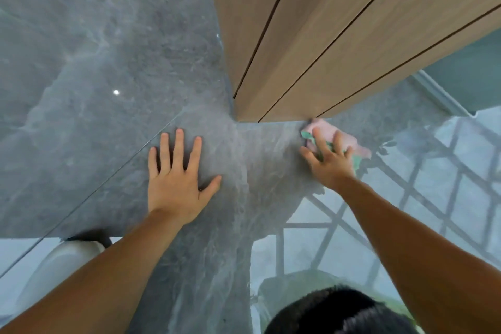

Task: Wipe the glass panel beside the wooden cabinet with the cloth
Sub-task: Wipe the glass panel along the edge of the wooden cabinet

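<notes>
A glossy glass panel (260, 165) fills the middle of the view and mirrors grey marble and a window grid. The wooden cabinet (311, 35), with dark vertical gaps between its boards, meets the glass at the upper right. My left hand (177, 179) lies flat on the glass with its fingers spread and nothing in it. My right hand (329, 161) presses a pink and green cloth (343, 138) against the glass, just below the cabinet's edge. The fingers cover part of the cloth.
The glass reflects my own dark hair (344, 312) at the bottom, a window lattice (433, 198) at the right and a small light spot (116, 92) at the left. A thin seam (108, 179) runs diagonally across the left side.
</notes>
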Motion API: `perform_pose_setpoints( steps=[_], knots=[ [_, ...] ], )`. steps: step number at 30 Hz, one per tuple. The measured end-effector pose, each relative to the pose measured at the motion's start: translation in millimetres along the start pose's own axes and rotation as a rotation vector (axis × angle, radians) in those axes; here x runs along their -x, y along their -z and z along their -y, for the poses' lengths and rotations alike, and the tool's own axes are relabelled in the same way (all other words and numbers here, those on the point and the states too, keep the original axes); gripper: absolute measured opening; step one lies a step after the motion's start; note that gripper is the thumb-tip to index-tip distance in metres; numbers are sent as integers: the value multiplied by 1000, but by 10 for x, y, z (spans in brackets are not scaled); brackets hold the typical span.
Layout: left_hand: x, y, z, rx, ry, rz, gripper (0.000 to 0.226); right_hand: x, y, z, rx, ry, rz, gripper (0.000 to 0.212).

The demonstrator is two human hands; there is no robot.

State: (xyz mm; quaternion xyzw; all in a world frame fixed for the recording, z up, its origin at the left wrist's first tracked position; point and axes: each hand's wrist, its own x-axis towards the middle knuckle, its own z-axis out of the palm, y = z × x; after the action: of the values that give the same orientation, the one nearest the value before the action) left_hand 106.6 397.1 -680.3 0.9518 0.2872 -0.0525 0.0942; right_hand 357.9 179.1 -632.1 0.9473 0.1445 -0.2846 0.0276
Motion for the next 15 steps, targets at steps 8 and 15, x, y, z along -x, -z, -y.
perform_pose_setpoints(
  steps=[8, 15],
  knots=[
    [-7, 71, 397, 15, 73, -34, 90, 681, -393, 1228, 101, 490, 214, 83],
    [-23, 19, 414, 38, 76, -98, 86, 617, -575, 2495, -64, 190, 110, 91]
  ],
)
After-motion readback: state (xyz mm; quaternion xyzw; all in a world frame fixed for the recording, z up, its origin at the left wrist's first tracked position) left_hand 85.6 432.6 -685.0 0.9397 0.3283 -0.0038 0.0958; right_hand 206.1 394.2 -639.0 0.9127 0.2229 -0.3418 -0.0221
